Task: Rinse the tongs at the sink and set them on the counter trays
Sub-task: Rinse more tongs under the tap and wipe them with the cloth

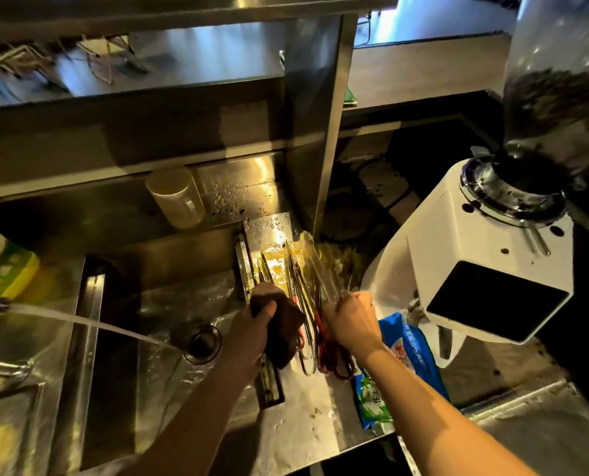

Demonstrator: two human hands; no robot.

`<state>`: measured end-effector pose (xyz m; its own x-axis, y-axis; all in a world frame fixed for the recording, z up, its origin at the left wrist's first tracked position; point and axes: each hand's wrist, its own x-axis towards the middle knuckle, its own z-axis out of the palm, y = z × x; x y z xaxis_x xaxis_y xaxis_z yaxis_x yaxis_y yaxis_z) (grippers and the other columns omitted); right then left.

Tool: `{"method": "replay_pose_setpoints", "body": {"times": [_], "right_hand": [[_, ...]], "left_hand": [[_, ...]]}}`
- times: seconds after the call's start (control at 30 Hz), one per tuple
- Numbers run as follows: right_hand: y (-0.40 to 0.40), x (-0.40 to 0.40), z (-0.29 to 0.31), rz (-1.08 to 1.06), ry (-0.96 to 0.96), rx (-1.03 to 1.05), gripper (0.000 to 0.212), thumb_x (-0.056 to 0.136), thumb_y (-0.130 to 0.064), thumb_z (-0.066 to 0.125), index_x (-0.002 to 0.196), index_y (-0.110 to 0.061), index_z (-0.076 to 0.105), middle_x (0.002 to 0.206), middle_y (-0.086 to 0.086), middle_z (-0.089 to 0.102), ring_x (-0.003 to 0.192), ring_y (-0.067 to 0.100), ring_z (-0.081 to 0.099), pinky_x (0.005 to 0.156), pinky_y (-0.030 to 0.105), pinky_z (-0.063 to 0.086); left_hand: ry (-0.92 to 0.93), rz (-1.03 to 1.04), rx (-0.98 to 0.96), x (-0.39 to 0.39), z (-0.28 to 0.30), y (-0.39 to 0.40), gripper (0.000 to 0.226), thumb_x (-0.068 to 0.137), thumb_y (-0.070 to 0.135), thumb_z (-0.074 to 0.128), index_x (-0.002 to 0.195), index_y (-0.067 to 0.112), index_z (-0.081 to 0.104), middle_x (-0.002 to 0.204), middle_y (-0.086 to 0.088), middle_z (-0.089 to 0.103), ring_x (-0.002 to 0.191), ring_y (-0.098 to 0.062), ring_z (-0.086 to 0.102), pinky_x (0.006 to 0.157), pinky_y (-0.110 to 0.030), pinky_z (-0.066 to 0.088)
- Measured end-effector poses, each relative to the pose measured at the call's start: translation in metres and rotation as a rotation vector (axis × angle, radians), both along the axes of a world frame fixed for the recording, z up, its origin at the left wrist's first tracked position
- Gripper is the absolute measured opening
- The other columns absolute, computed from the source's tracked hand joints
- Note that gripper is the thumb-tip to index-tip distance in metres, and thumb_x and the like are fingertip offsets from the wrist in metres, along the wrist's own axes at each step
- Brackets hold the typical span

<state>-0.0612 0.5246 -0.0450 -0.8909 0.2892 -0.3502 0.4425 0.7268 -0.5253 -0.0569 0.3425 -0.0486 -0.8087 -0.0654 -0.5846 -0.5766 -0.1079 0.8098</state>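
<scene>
Two hands, one cloth, several tongs, one grinder.

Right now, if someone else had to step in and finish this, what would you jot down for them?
Left hand: gripping a dark cloth at the sink's right edge.
Right hand: closed on one of the tongs, tips pointing away.
More tongs, some red-handled, lie on the wet counter between the hands.
Water stream is running into the sink near the drain.
Left: whether all are rinsed is unclear; place them, shut off the water.
</scene>
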Motion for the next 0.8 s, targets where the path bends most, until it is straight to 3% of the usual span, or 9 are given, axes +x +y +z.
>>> {"method": "replay_pose_setpoints", "body": {"times": [0.07, 0.13, 0.23, 0.37, 0.47, 0.53, 0.63, 0.77, 0.8], "right_hand": [[0.003, 0.002, 0.008, -0.001, 0.054, -0.048, 0.028, 0.095, -0.035, 0.057, 0.090, -0.007, 0.060, 0.102, 0.017, 0.060, 0.075, 0.029, 0.065, 0.060, 0.035, 0.055], [0.002, 0.005, 0.021, -0.005, 0.083, -0.011, 0.029, 0.094, -0.036, 0.059, 0.093, -0.007, 0.061, 0.098, 0.018, 0.059, 0.073, 0.028, 0.064, 0.059, 0.034, 0.052], [-0.008, 0.008, 0.040, 0.005, 0.078, 0.114, 0.035, 0.093, -0.038, 0.058, 0.105, -0.005, 0.060, 0.104, 0.016, 0.056, 0.083, 0.031, 0.060, 0.071, 0.036, 0.049], [-0.034, 0.012, 0.057, 0.096, 0.037, 0.097, 0.033, 0.095, -0.034, 0.057, 0.114, -0.007, 0.057, 0.109, 0.017, 0.067, 0.100, 0.035, 0.064, 0.078, 0.034, 0.048], [-0.071, 0.016, 0.067, 0.174, 0.032, 0.048, 0.027, 0.093, -0.033, 0.061, 0.105, -0.010, 0.057, 0.104, 0.016, 0.069, 0.099, 0.035, 0.065, 0.072, 0.032, 0.043], [-0.096, 0.019, 0.072, 0.210, 0.031, -0.034, 0.019, 0.089, -0.031, 0.065, 0.091, -0.015, 0.055, 0.090, 0.010, 0.065, 0.092, 0.032, 0.064, 0.071, 0.033, 0.044], [-0.139, 0.022, 0.079, 0.266, 0.004, -0.244, 0.021, 0.086, -0.017, 0.066, 0.081, -0.022, 0.047, 0.077, 0.000, 0.057, 0.074, 0.023, 0.059, 0.063, 0.032, 0.044], [-0.198, 0.028, 0.084, 0.328, -0.130, -0.478, 0.034, 0.086, -0.016, 0.069, 0.108, -0.031, 0.048, 0.093, -0.002, 0.063, 0.076, 0.017, 0.065, 0.065, 0.040, 0.058], [-0.212, 0.029, 0.084, 0.344, -0.170, -0.505, 0.042, 0.085, -0.017, 0.069, 0.118, -0.032, 0.047, 0.096, -0.002, 0.065, 0.076, 0.016, 0.068, 0.063, 0.036, 0.059]], "left_hand": [[0.014, -0.004, 0.017, 0.000, 0.002, -0.002, 0.007, 0.092, 0.031, 0.063, 0.090, 0.030, 0.070, 0.099, -0.004, 0.075, 0.090, -0.022, 0.073, 0.087, -0.043, 0.057], [0.028, 0.005, 0.040, 0.000, 0.005, -0.005, 0.009, 0.092, 0.030, 0.064, 0.091, 0.026, 0.072, 0.099, -0.008, 0.077, 0.088, -0.025, 0.074, 0.087, -0.044, 0.057], [0.059, 0.062, 0.119, 0.001, 0.010, -0.019, 0.013, 0.090, 0.027, 0.067, 0.100, 0.021, 0.072, 0.102, -0.013, 0.076, 0.093, -0.033, 0.073, 0.088, -0.049, 0.057], [0.075, 0.170, 0.237, 0.006, 0.018, -0.046, 0.026, 0.089, 0.021, 0.069, 0.113, 0.011, 0.069, 0.096, -0.015, 0.077, 0.084, -0.032, 0.075, 0.064, -0.035, 0.060], [0.072, 0.237, 0.234, 0.010, 0.022, -0.084, 0.026, 0.090, 0.021, 0.067, 0.112, 0.008, 0.067, 0.106, -0.019, 0.074, 0.096, -0.035, 0.072, 0.082, -0.042, 0.059], [0.055, 0.283, 0.248, 0.014, 0.022, -0.110, 0.023, 0.093, 0.023, 0.063, 0.112, 0.010, 0.066, 0.109, -0.017, 0.071, 0.099, -0.032, 0.069, 0.089, -0.041, 0.055], [0.069, 0.352, 0.189, 0.022, 0.019, -0.154, 0.020, 0.094, 0.029, 0.061, 0.106, 0.014, 0.066, 0.105, -0.013, 0.069, 0.086, -0.025, 0.068, 0.080, -0.036, 0.055], [0.126, 0.441, 0.158, 0.031, 0.013, -0.216, 0.020, 0.102, 0.021, 0.046, 0.094, 0.012, 0.062, 0.116, -0.031, 0.063, 0.095, -0.031, 0.059, 0.084, -0.040, 0.049], [0.147, 0.474, 0.166, 0.033, 0.010, -0.230, 0.023, 0.102, 0.020, 0.044, 0.094, 0.011, 0.065, 0.110, -0.026, 0.068, 0.099, -0.031, 0.059, 0.083, -0.040, 0.050]]}}
